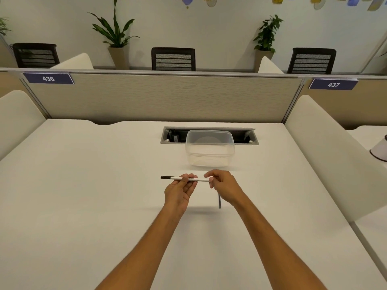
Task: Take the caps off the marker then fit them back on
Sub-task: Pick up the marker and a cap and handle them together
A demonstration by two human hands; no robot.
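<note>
A slim white marker [201, 180] is held level above the white desk [83, 195], pointing left to right. A black cap [166, 177] sits on its left end. My left hand [179, 190] pinches the barrel near its middle from below, palm turned up. My right hand [224, 187] curls its fingers and thumb round the marker's right end, and that end is hidden inside the fingers. I cannot tell whether a cap is on that end.
A clear, empty plastic tub [210, 150] stands just beyond the hands, in front of a cable slot [167, 136] in the desk. A thin dark stick-like object [219, 203] lies on the desk, partly under my right hand. Partition panels enclose the desk.
</note>
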